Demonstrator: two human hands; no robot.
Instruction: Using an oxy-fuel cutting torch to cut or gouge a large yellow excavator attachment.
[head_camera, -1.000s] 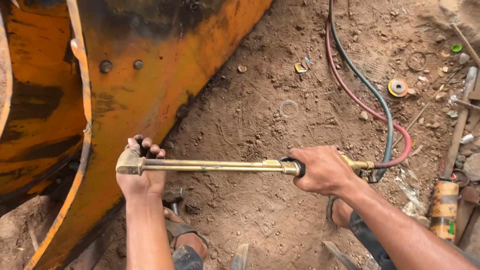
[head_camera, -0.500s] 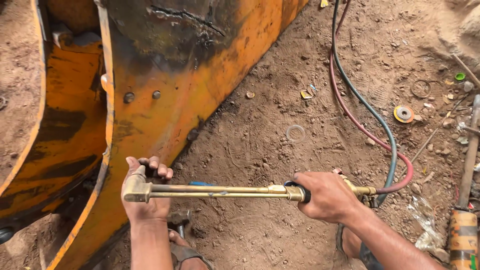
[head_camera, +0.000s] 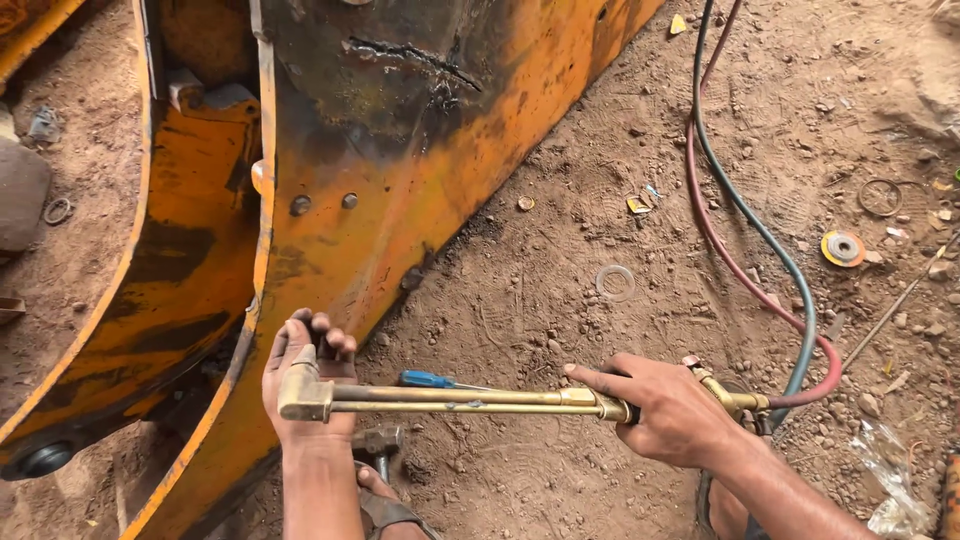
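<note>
Brass cutting torch (head_camera: 450, 400) is lying horizontal beside the orange steel body (head_camera: 400, 200). Left hand (head_camera: 305, 385) fingers are cupping its head; right hand (head_camera: 675, 410) is gripping the handle.

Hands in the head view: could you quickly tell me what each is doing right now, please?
Left hand: closed under the cutting torch head.
Right hand: closed around the torch handle.

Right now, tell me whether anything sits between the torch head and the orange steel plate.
Only the left hand does: it cups the torch head of the brass cutting torch, fingers lying toward the orange steel plate. The right hand grips the handle end. No other visible object intervenes.
</note>
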